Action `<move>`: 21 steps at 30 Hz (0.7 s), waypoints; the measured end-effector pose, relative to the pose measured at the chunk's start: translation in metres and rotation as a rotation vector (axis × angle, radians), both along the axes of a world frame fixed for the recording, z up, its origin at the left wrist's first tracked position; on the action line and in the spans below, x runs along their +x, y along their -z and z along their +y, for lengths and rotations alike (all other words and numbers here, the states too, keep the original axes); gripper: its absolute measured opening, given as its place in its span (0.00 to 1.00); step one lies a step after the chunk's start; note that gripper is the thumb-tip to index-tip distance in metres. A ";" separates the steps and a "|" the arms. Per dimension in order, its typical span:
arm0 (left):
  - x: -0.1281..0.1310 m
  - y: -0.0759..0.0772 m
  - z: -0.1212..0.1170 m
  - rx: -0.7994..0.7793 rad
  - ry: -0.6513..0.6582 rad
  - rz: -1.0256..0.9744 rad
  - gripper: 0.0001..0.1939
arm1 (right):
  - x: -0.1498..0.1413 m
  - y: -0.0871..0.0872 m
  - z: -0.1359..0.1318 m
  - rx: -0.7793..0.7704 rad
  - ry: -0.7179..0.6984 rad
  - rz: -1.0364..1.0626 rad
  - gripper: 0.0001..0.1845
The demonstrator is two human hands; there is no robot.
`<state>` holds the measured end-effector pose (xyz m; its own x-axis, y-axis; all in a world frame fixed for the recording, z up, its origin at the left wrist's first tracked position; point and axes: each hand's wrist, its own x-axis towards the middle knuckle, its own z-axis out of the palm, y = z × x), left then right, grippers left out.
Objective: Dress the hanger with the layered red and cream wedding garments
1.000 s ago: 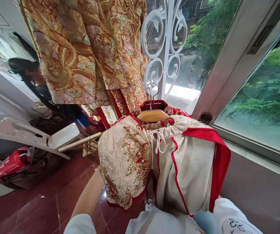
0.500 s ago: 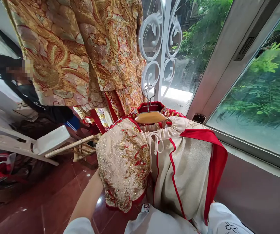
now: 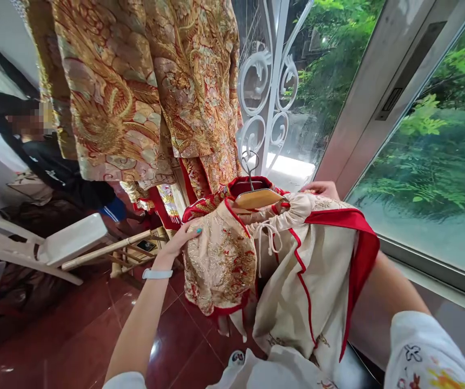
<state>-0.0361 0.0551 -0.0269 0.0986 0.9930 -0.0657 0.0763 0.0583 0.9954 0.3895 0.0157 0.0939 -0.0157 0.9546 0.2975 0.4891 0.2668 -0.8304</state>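
Observation:
A cream garment with gold embroidery and red edging is draped on a wooden hanger, over a red embroidered collar. Its right side shows a plain cream lining, a gathered neck and a tied drawstring. At the garment's left shoulder, my left hand is closed on the cloth, thumb on the front. My right hand reaches around behind the right shoulder, its fingers bent at the upper edge; the garment hides most of that forearm.
Gold embroidered robes hang at the upper left. A white scrolled metal frame stands by the sliding window. A bamboo rack and a white chair are at left, with another person behind.
Both hands have come out from behind the garment up to its shoulders. The garment has shifted slightly right, and its embroidered front panel looks less spread. The phone by the window is now hidden.

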 end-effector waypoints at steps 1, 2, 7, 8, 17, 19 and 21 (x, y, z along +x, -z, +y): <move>0.004 -0.002 0.003 0.054 0.035 0.027 0.41 | 0.002 -0.015 0.010 0.044 -0.007 -0.047 0.25; 0.008 -0.005 0.005 0.112 0.068 0.056 0.43 | 0.005 -0.030 0.017 0.107 -0.005 -0.108 0.25; 0.022 -0.020 0.006 0.309 0.231 0.282 0.45 | 0.023 -0.072 -0.001 0.537 0.039 -0.513 0.14; 0.023 -0.022 0.005 0.325 0.247 0.315 0.45 | 0.030 -0.068 -0.008 0.549 0.023 -0.561 0.13; 0.020 -0.018 0.000 0.432 0.141 0.436 0.44 | 0.097 0.041 0.024 0.353 0.013 -0.295 0.17; 0.018 -0.017 -0.004 0.444 0.103 0.453 0.44 | 0.094 0.057 0.037 0.410 0.094 -0.325 0.16; 0.017 -0.017 -0.010 0.447 0.073 0.463 0.43 | 0.085 0.070 0.044 0.502 0.178 -0.402 0.15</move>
<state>-0.0188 0.0456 -0.0099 0.2272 0.9264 0.3003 0.4921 -0.3753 0.7855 0.4745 0.0599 0.0239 -0.0733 0.7000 0.7104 0.8067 0.4605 -0.3705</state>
